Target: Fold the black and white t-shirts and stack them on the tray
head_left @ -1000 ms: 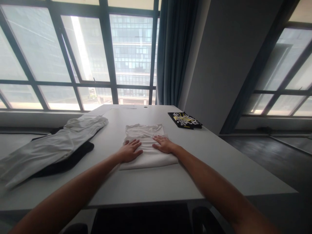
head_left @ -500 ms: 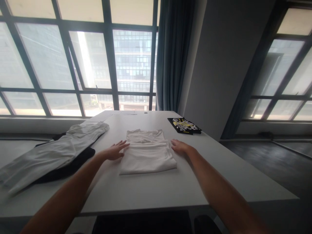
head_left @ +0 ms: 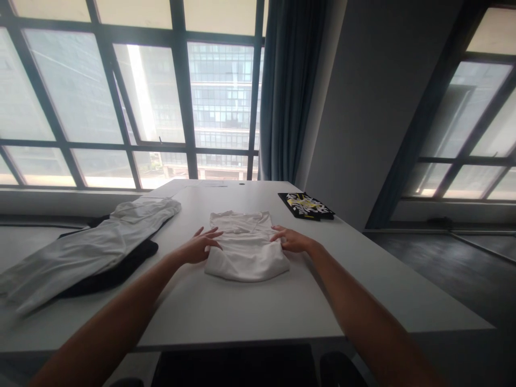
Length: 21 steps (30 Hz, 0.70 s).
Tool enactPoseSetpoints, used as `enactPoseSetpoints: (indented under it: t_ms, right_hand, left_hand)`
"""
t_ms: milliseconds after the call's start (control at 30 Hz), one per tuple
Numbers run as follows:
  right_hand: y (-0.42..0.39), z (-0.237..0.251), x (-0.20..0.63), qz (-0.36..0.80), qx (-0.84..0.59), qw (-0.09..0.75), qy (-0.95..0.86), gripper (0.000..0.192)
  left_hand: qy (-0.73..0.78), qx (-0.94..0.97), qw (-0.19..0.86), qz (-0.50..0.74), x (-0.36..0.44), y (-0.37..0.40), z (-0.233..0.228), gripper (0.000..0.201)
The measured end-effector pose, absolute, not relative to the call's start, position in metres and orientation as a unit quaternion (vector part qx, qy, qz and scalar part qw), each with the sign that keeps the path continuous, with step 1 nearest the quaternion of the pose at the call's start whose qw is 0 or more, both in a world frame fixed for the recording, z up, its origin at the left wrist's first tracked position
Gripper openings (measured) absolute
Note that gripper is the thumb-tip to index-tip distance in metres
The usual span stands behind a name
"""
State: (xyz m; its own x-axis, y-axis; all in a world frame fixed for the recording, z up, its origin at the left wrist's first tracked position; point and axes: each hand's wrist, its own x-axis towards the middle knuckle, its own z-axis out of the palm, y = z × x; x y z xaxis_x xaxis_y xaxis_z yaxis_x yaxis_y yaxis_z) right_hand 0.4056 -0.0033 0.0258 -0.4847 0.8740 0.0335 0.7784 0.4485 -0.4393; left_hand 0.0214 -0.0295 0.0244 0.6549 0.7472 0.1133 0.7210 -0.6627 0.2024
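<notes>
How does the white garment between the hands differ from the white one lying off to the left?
The folded white shirt is a compact rectangle in mid-table; the long white garment lies stretched out along the left edge. The left hand and right hand grip the shirt's sides; nothing touches the long garment. The shirt sits on the bare table; the long garment overlaps a black cloth. Both are white fabric.

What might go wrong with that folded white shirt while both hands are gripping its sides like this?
1. The left hand and right hand pinch only the side edges of the folded white shirt, so its near edge, already bowing, may sag and the folds may slip open if it is lifted.
2. The white garment lies close on the left of the table; a sideways move could snag it.
</notes>
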Motion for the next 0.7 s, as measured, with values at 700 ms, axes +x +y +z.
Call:
enactPoseSetpoints:
  t_ms: [700]
  right_hand:
    - [-0.029, 0.048, 0.380, 0.262, -0.392, 0.133, -0.872, 0.040]
  left_hand:
    - [0.379, 0.826, 0.324, 0.263, 0.036, -0.039, 0.034, 0.063]
